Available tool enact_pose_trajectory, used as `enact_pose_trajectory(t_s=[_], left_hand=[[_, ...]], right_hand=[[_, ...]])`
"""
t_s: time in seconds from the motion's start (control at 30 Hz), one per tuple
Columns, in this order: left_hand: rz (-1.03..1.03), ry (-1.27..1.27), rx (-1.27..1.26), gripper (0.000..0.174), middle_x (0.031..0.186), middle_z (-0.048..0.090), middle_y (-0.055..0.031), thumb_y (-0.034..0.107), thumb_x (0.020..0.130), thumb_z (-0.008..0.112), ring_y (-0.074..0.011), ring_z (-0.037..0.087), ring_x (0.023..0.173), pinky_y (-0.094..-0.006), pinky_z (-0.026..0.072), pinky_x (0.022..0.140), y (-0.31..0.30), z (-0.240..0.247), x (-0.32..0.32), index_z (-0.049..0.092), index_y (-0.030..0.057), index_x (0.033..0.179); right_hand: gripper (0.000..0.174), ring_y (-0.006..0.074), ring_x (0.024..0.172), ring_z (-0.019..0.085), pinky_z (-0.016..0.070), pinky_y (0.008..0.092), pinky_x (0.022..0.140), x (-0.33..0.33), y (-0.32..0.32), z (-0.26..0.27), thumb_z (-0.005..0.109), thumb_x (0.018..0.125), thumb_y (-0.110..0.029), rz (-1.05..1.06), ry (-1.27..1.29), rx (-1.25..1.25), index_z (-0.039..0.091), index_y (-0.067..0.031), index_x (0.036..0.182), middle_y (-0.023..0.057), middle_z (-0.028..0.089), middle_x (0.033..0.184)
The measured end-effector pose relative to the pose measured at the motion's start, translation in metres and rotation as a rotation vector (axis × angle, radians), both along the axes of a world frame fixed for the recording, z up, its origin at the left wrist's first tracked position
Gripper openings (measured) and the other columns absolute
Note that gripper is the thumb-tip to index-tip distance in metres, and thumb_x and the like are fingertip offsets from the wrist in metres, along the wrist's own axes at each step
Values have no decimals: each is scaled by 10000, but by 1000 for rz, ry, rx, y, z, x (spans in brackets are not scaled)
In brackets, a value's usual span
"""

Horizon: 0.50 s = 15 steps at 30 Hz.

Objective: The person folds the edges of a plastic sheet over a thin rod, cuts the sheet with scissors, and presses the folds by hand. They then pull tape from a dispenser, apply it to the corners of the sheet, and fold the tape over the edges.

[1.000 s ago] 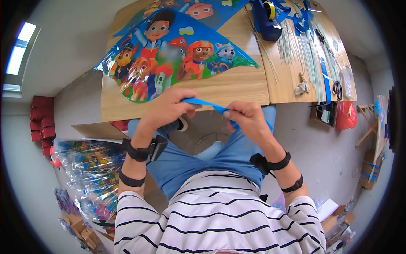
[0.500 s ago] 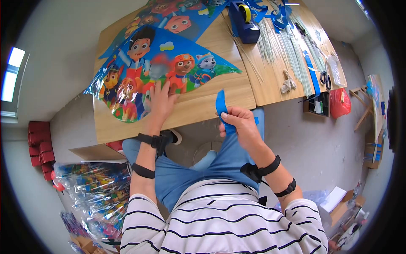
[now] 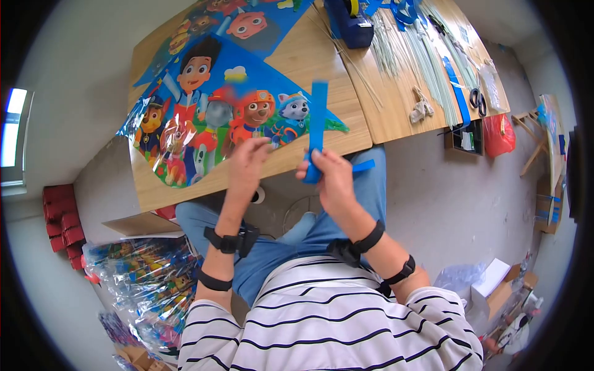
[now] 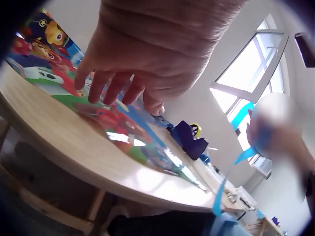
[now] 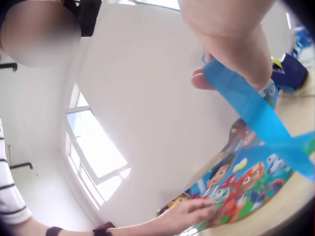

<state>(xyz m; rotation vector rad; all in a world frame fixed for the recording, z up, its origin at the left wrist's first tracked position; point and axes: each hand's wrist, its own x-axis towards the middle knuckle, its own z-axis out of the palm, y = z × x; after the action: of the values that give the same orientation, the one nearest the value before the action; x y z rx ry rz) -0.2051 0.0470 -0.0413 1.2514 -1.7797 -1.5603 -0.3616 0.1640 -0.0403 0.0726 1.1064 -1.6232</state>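
The right hand [image 3: 335, 180] pinches a blue ribbon [image 3: 318, 114] in front of the table edge; one end stands up over the wood, another sticks out to the right. In the right wrist view the ribbon [image 5: 246, 103] hangs from thumb and fingers in a wide band. The left hand [image 3: 245, 170], fingers spread and slightly bent, holds nothing and is over the lower edge of a printed cartoon sheet [image 3: 238, 114]. In the left wrist view that hand [image 4: 142, 64] hovers above the sheet [image 4: 123, 123]; whether it touches is unclear.
A navy tape dispenser [image 3: 351, 25], thin pale sticks [image 3: 427, 74], scissors [image 3: 477, 102] and a crumpled pale item [image 3: 421, 106] lie on the right part of the table [image 3: 396, 127]. A red bag [image 3: 499, 137] is beyond its edge; clear-wrapped packs [image 3: 145, 278] are at lower left.
Both hands held the ribbon between them; the left hand let go, moved onto the sheet, then drew back toward its near edge. The right hand kept the ribbon, whose end now stands taller.
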Motion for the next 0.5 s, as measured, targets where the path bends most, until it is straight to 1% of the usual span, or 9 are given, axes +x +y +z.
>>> enact_pose_trajectory(t_s=[0.03,0.1,0.2,0.23,0.33,0.43,0.5], left_hand=[[-7,110,84,319,971,698,-56,210,948,644,-118,628,937,-267,480,844,12,1,-19,619,-16,1171],[-39,150,189,241,929,689,-68,132,923,653,-113,634,885,-251,490,790,25,-18,-42,620,-19,1107],[-79,193,356,163,863,680,-54,70,884,682,-96,629,786,-229,494,693,34,-31,-62,608,-3,1010],[-31,223,371,138,789,664,-50,15,844,698,-88,618,690,-220,490,606,37,-32,-68,590,16,931],[8,177,277,132,762,671,-65,6,830,698,-101,636,664,-232,501,586,36,-42,-78,594,12,910],[2,73,237,140,747,678,-79,-10,807,704,-116,656,643,-238,511,582,33,-47,-81,597,1,897],[-6,-9,242,148,747,682,-82,-16,795,710,-122,665,644,-242,517,585,38,-47,-79,598,-5,891]], right_hand=[[195,211,702,691,583,318,650,6,6,-13,579,979,-115,-2,-46,46,622,56,1063,139,690,835],[180,192,683,685,572,295,614,15,14,-25,585,976,-111,-7,-104,84,628,40,1063,119,690,824],[163,150,660,666,531,255,572,18,20,-42,589,978,-115,6,-110,84,639,28,1039,88,688,807],[158,137,653,659,517,243,562,18,21,-47,589,979,-117,20,-103,85,644,24,1026,78,686,801],[164,108,619,629,478,264,540,13,23,-49,614,964,-135,90,-72,135,670,8,906,51,677,779],[168,167,634,633,486,331,581,-1,30,-51,669,896,-131,309,498,326,669,7,800,75,665,750],[147,229,672,636,485,369,615,-16,35,-42,690,844,-122,180,942,257,668,10,785,111,654,750]])
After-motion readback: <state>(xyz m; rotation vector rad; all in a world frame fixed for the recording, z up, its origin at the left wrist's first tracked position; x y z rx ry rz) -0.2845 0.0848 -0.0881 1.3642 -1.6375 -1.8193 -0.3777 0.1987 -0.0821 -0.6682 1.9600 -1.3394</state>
